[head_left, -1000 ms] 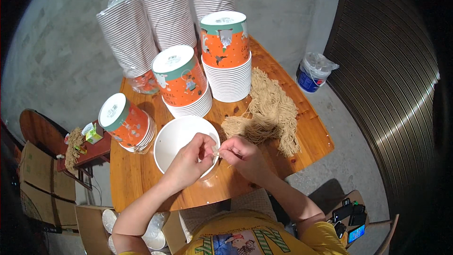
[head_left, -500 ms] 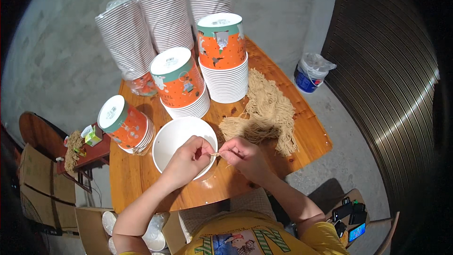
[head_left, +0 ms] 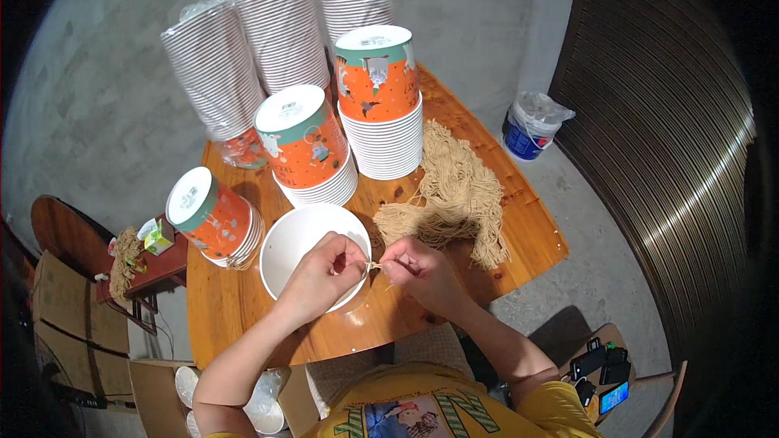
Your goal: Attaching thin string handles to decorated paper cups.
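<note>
A white paper bucket [head_left: 286,231] stands with its mouth up near the front edge of the wooden table. At its right rim both my hands work on a short piece of tan cord [head_left: 373,266]. My left hand [head_left: 326,269] reaches over the bucket's mouth, thumb and fingers pinched on the cord. From the other side my right hand [head_left: 423,272] pinches the cord too, just outside the rim. Whether the cord is looped or knotted is too small to tell. A loose heap of tan cords [head_left: 462,195] lies beyond my right hand.
Orange and green printed paper buckets stand upside down in stacks, at left [head_left: 213,215], middle [head_left: 304,146] and back [head_left: 380,101]. Tall plastic-wrapped bucket stacks [head_left: 280,28] rise behind. The wooden table [head_left: 531,231] ends at my waist. A cardboard box [head_left: 154,397] holds white buckets below left.
Both hands keep their place at the bucket's right rim, still pinching the cord, with only a slight shift of the fingers. The whole view has moved a little.
</note>
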The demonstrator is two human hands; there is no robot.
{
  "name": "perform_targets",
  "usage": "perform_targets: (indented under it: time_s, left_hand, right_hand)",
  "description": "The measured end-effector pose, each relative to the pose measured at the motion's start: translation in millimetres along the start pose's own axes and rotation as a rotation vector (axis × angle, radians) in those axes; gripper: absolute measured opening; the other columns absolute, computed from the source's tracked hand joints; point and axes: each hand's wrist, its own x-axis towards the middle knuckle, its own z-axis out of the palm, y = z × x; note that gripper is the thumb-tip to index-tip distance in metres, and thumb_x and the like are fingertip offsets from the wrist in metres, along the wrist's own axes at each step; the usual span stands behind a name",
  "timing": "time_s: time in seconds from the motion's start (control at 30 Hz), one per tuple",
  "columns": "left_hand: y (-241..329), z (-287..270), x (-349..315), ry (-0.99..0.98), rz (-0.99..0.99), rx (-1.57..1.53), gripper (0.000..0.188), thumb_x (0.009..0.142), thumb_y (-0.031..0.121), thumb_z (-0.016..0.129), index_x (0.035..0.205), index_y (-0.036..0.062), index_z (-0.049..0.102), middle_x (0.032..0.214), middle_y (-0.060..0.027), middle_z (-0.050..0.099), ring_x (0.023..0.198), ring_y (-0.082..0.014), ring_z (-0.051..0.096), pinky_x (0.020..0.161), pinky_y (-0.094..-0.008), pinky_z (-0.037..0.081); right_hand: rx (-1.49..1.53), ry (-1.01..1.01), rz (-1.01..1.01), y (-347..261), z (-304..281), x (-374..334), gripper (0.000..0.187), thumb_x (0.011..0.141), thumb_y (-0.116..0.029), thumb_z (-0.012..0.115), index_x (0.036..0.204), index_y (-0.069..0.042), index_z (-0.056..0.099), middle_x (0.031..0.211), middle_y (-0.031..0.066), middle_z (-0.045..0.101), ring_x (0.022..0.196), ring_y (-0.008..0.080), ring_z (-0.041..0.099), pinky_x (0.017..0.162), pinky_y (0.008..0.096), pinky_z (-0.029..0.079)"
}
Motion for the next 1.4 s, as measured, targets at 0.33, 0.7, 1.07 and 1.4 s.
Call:
perform_targets:
  time_s: [0.33, 0.7, 1.07, 1.4]
  left_hand:
    - [6, 2, -1, 0.005, 0.021, 0.020, 0.010, 0.087, 0.010, 0.063, 0.088, 0.0003, 0.060, 0.085, -0.0075, 0.055, 0.072, -0.0160, 0.055, 0.068, -0.0289, 0.047]
    - [2, 3, -1, -0.019, 0.025, 0.019, 0.009, 0.087, 0.009, 0.063, 0.088, 0.0003, 0.060, 0.084, -0.0074, 0.056, 0.073, -0.0169, 0.056, 0.068, -0.0294, 0.047]
    - [4, 1, -2, 0.017, -0.003, 0.015, 0.007, 0.087, 0.008, 0.061, 0.088, 0.0008, 0.059, 0.083, -0.0065, 0.057, 0.071, -0.0145, 0.056, 0.068, -0.0278, 0.047]
    - [-1, 2, -4, 0.007, 0.022, 0.005, 0.008, 0.087, 0.008, 0.060, 0.090, 0.0019, 0.056, 0.080, -0.0044, 0.058, 0.069, -0.0125, 0.054, 0.066, -0.0269, 0.047]
  right_hand:
    - [-0.522, 0.149, -0.276, -25, 14, 4, 0.024, 0.079, -0.016, 0.073, 0.099, -0.008, 0.063, 0.080, 0.0029, 0.058, 0.062, 0.0119, 0.054, 0.057, 0.0261, 0.046]
    - [-0.644, 0.194, -0.307, -16, 15, 3, 0.013, 0.078, -0.013, 0.070, 0.084, -0.008, 0.059, 0.077, 0.0056, 0.061, 0.069, 0.0244, 0.064, 0.059, 0.0334, 0.051]
    - [-0.718, 0.163, -0.293, -15, 13, 0, 0.013, 0.078, -0.011, 0.065, 0.084, -0.008, 0.054, 0.077, 0.0067, 0.059, 0.068, 0.0266, 0.063, 0.059, 0.0367, 0.051]
    - [-0.592, 0.113, -0.100, -25, 15, -3, 0.014, 0.082, -0.016, 0.064, 0.088, -0.009, 0.054, 0.075, 0.0078, 0.062, 0.067, 0.0256, 0.065, 0.059, 0.0372, 0.053]
